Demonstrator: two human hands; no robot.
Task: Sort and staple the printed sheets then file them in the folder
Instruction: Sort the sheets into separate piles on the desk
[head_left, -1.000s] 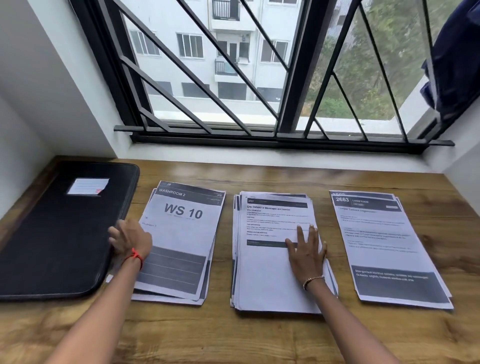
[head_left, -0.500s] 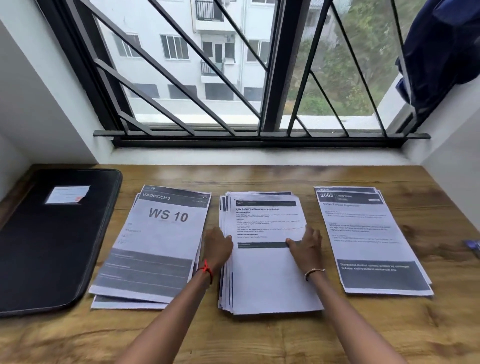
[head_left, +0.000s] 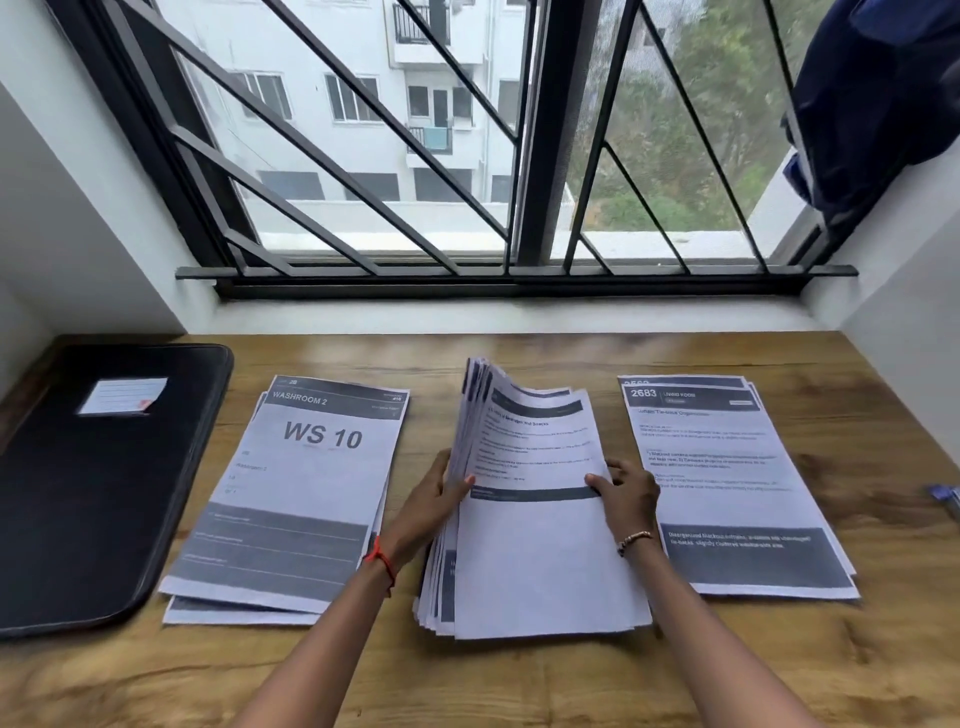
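Left stack (head_left: 311, 493), 9 o'clock of the middle one, top sheet: header "WASHROOM 2"; large "WS 10"; corner "#10".
Left stack, sheet beneath: "2B" at the far edge.
Middle stack (head_left: 540, 551), top sheet: heading partly legible, ends "Beverages and Snacks"; body print too small to read.
Right stack (head_left: 727, 493), 3 o'clock of the middle one: header "2683", "LIVING ROOM"; remainder blurred.
Label (head_left: 123, 396) on folder (head_left: 78, 509), 9 o'clock of the left stack: ruled lines, no legible writing.

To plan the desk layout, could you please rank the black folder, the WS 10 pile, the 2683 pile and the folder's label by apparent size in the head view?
1. black folder, largest though cut off at the left.
2. WS 10 pile and 2683 pile: they look alike, so unranked.
3. label, smallest.
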